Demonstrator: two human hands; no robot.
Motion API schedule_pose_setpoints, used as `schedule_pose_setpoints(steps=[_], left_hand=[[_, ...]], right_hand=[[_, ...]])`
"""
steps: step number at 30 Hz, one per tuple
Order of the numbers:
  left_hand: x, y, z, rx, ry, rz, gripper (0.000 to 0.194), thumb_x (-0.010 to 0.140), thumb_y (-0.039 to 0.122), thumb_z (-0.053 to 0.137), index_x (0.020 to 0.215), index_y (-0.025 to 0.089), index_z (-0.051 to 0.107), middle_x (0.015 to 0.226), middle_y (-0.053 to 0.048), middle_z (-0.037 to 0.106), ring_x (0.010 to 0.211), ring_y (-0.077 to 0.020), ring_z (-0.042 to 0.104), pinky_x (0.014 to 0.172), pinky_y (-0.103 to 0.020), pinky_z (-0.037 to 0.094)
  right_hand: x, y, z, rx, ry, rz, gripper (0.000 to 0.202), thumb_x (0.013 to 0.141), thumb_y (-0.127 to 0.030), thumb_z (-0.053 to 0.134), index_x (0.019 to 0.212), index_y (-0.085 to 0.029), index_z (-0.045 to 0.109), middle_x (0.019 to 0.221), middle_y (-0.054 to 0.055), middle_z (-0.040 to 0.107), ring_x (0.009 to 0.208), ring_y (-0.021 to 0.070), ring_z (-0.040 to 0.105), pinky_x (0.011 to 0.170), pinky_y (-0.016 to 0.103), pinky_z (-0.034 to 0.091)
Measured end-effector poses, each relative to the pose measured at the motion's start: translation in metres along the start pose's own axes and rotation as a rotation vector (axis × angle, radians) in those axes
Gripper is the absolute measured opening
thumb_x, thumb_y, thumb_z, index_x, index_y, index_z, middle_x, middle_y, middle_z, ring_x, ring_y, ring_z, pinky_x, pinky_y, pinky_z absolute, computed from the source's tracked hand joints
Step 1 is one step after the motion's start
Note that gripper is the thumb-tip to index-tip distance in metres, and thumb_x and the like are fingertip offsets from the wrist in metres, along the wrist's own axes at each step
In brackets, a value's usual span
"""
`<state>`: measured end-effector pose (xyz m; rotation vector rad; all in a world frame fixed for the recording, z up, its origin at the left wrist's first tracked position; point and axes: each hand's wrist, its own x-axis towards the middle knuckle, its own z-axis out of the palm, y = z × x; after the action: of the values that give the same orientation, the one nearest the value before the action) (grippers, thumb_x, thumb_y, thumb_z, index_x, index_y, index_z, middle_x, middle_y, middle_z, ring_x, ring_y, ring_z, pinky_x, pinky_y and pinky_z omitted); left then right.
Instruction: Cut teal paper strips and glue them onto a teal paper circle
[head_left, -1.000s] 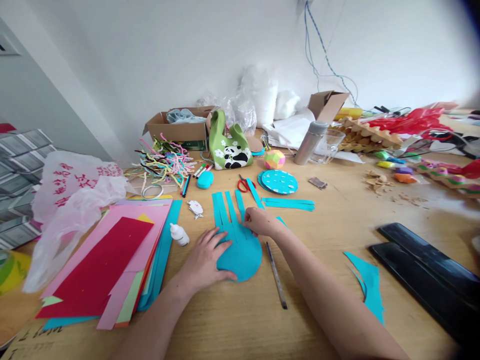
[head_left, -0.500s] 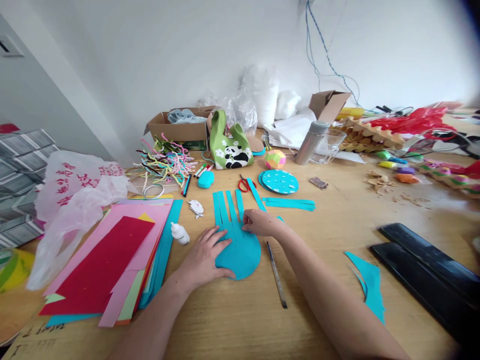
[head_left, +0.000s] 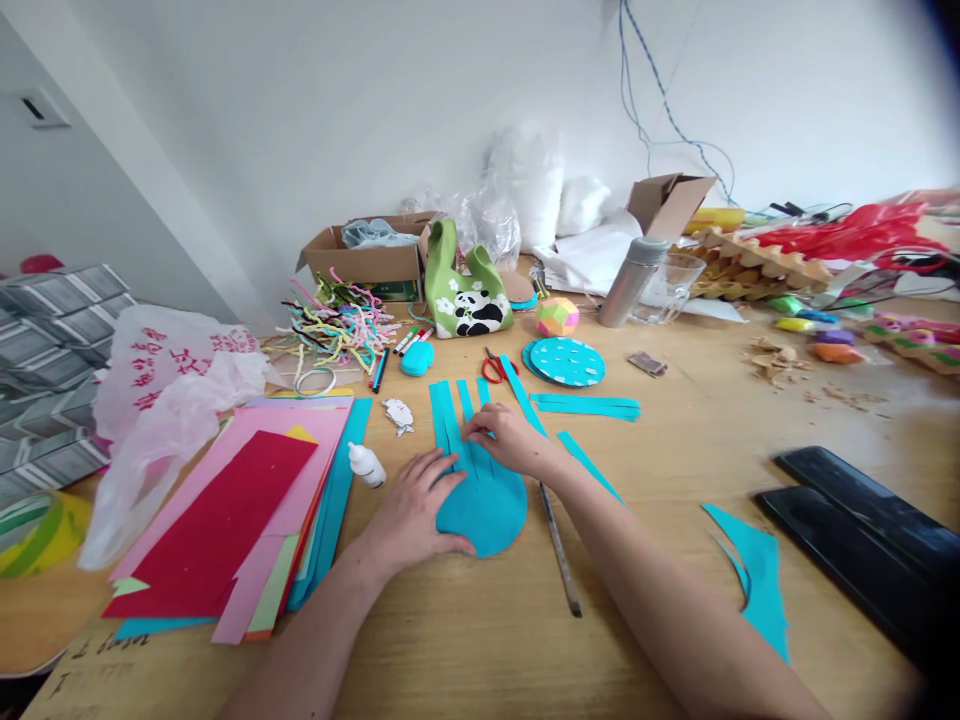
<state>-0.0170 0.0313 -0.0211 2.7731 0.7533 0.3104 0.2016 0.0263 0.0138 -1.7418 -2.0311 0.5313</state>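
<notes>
A blue paper cutout [head_left: 487, 520], rounded at its near end and slit into narrow strips at its far end, is laid flat on the tabletop [head_left: 675, 430], directly before the person. Its near left part is covered by the left hand [head_left: 420, 505], which is rested palm down with the fingers spread; nothing is seen to be grasped by that grip. The right hand [head_left: 511, 440] is placed over the slit strips, with thumb and fingertips drawn close together. Whether a strip is pinched in this grip cannot be told.

Just beyond the right hand, a loose blue strip [head_left: 517, 388] is set slantwise, its far end near red-handled scissors [head_left: 493, 369]. Further strips [head_left: 589, 405] are laid crosswise to the right. A slim dark tool [head_left: 559, 550] is found between the cutout and the right forearm. To the left, a white squeeze bottle [head_left: 367, 466] is noted, tilted, near the left hand, and white paper cutouts [head_left: 399, 415] are found beyond it.

Farther left, a red sheet [head_left: 217, 520] is carried on a stack of coloured paper. White-spotted blue discs [head_left: 566, 362] are placed beyond the scissors, with a multicoloured ball [head_left: 557, 317] just behind.
</notes>
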Motion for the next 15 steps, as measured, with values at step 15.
schedule_pose_setpoints(steps=[15], left_hand=[[0.001, 0.006, -0.011, 0.006, 0.124, -0.080, 0.082, 0.049, 0.063, 0.080, 0.113, 0.016, 0.057, 0.126, -0.015, 0.057, 0.120, -0.0339, 0.049, 0.103, -0.051, 0.038]], right_hand=[[-0.001, 0.010, 0.016, -0.098, 0.039, -0.215, 0.029, 0.085, -0.026, 0.065, 0.113, -0.027, 0.070, 0.125, 0.010, 0.056, 0.122, 0.0287, 0.041, 0.099, 0.046, 0.039]])
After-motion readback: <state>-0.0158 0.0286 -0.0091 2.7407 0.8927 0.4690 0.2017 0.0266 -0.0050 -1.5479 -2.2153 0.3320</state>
